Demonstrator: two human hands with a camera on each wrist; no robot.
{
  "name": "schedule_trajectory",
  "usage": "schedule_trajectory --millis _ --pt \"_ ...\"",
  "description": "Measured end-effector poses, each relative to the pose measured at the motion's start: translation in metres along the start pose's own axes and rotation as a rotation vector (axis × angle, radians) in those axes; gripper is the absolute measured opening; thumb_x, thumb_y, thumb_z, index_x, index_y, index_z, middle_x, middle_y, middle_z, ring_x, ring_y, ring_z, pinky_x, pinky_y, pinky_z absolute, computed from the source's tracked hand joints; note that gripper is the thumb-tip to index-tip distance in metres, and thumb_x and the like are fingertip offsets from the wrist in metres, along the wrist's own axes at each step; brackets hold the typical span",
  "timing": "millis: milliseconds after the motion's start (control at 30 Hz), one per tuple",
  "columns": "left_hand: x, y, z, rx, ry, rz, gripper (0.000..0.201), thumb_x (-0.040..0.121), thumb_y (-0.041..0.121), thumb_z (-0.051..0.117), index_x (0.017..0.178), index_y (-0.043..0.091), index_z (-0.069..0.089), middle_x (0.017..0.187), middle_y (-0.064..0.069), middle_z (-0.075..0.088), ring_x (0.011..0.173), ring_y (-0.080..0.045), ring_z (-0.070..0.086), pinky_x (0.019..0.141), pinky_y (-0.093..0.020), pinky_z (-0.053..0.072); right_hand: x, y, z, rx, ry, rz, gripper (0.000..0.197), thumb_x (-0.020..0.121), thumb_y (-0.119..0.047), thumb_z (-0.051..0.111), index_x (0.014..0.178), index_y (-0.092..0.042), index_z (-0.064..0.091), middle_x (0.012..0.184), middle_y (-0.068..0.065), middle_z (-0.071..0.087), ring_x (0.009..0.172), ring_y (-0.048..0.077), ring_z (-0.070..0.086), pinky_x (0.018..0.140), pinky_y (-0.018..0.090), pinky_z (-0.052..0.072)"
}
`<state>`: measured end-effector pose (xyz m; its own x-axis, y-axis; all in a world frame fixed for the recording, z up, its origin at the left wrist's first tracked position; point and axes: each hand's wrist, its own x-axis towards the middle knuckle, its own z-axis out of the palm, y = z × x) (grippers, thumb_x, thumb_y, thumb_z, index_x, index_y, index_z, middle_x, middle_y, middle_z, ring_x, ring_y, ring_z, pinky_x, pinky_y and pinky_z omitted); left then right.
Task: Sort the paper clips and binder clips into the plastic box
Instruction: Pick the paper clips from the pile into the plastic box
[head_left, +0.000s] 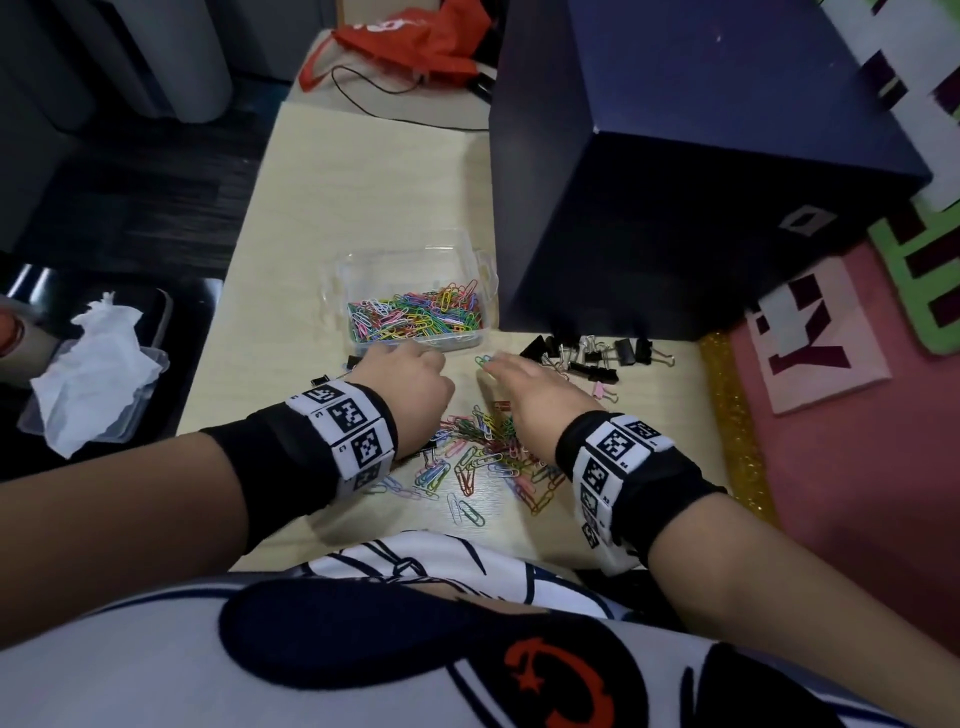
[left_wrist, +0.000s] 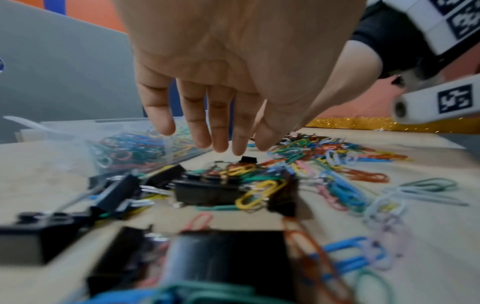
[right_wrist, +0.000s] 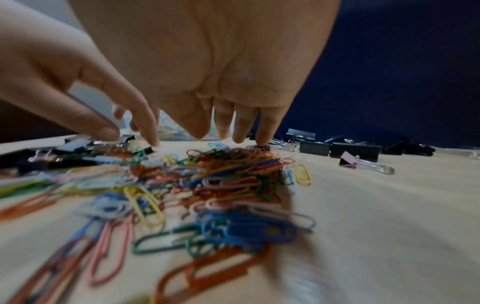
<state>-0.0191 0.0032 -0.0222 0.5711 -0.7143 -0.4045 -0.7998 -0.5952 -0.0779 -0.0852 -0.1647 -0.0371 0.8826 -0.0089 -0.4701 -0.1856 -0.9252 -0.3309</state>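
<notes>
The clear plastic box (head_left: 358, 270) stands on the pale table and holds a heap of coloured paper clips (head_left: 415, 314). Nearer to me, loose paper clips (head_left: 480, 457) lie in a pile (right_wrist: 228, 170). Black binder clips (head_left: 587, 356) sit in a cluster to the right, with a pink binder clip (head_left: 605, 392) beside them. More black binder clips (left_wrist: 207, 191) lie under my left hand (head_left: 421, 369), whose fingers (left_wrist: 221, 133) hang straight and hold nothing. My right hand (head_left: 501, 366) reaches over the pile, its straight fingertips (right_wrist: 239, 137) touching the table at the pile's far edge.
A large dark blue box (head_left: 675, 182) stands right behind the binder clips. Off the table's left edge sits a plastic container with tissue (head_left: 93, 374). A gold glitter strip (head_left: 727, 405) lines the right edge. A red bag (head_left: 415, 36) and a cable lie at the far end.
</notes>
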Motion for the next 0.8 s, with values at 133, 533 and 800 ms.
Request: schedule_trajectory --millis 133,533,800 --pt "-0.002 0.016 0.000 -0.028 0.028 0.058 0.031 0.094 0.033 0.045 0.120 0.020 0.056 0.115 -0.004 0.051 0.111 -0.028 0.046 0.090 -0.044 0.040 -0.008 -0.004 0.002 -0.108 -0.040 -0.056 0.060 0.082 0.000 0.047 0.135 -0.028 0.043 0.139 0.000 0.046 0.125 0.024 0.045 0.103 0.033 0.037" --pt "0.004 0.030 0.003 -0.021 -0.083 0.130 0.061 0.079 0.051 0.066 0.126 0.017 0.047 0.117 -0.005 0.050 0.110 -0.027 0.050 0.088 -0.043 0.041 -0.028 0.013 0.008 -0.121 -0.084 0.267 0.100 0.062 -0.047 0.081 0.143 -0.030 0.025 0.138 0.006 0.026 0.121 0.029 0.044 0.097 0.044 0.048" --pt "0.011 0.028 0.002 -0.007 -0.050 0.137 0.022 0.094 0.020 0.047 0.114 0.014 0.054 0.107 -0.007 0.056 0.098 -0.029 0.059 0.072 -0.037 0.039 -0.026 -0.001 0.022 0.030 0.041 0.141 0.049 0.083 -0.020 0.065 0.128 -0.023 0.047 0.125 0.007 0.034 0.102 0.030 0.055 0.090 0.036 0.049"
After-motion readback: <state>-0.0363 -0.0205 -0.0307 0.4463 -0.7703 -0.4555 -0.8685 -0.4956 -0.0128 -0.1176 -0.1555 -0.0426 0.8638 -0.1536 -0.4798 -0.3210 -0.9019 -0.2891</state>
